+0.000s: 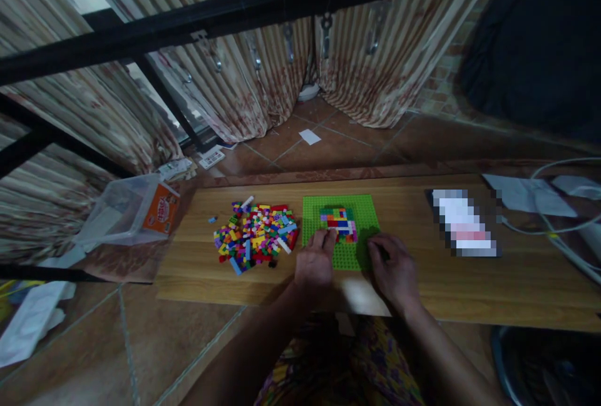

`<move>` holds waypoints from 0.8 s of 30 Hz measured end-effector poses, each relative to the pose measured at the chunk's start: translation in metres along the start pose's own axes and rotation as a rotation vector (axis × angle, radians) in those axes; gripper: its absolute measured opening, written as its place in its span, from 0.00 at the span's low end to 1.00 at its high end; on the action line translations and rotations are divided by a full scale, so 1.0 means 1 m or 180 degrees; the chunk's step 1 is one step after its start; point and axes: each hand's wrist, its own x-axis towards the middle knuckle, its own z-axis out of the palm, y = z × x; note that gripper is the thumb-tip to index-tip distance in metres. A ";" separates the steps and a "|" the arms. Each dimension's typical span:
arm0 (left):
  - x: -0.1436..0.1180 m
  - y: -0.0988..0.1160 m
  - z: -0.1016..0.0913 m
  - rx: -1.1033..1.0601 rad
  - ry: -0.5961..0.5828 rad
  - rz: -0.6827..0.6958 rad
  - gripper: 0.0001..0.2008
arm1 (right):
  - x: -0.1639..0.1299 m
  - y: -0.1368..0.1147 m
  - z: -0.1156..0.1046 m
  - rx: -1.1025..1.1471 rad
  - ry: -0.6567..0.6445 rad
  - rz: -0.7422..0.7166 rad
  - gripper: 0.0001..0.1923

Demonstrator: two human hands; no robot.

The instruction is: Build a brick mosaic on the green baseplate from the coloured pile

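A green baseplate [361, 209] lies on a low wooden board [422, 281]. A patch of coloured bricks [339, 221] is built on it near its middle. My left hand [315, 262] rests on the plate's near left part, with its fingertips touching the lower left edge of the built patch. My right hand [393, 268] lies on the plate's near right corner, fingers curled toward the plate; whether it holds a brick is hidden. A heap of loose coloured bricks [256, 237] lies left of the plate.
A clear plastic tub [126, 212] with an orange label lies tipped at the board's left end. A blurred flat object [462, 231], papers [528, 196] and white cables [558, 231] are on the right. Curtains and black bars stand behind.
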 end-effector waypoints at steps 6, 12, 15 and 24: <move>-0.006 0.003 -0.006 -0.0057 0.0062 -0.0071 0.29 | 0.000 0.003 0.000 -0.0069 0.0024 -0.0113 0.14; -0.033 -0.022 -0.014 -0.0146 0.0889 -0.0369 0.19 | -0.001 0.007 0.000 -0.0119 0.0008 -0.0112 0.15; -0.053 -0.046 -0.018 -0.0074 0.1301 -0.0668 0.12 | -0.001 0.007 0.000 -0.0119 -0.0027 -0.0094 0.16; -0.092 -0.114 -0.040 -0.0160 0.1682 -0.1922 0.10 | -0.002 0.007 -0.003 -0.0258 -0.0104 -0.0020 0.18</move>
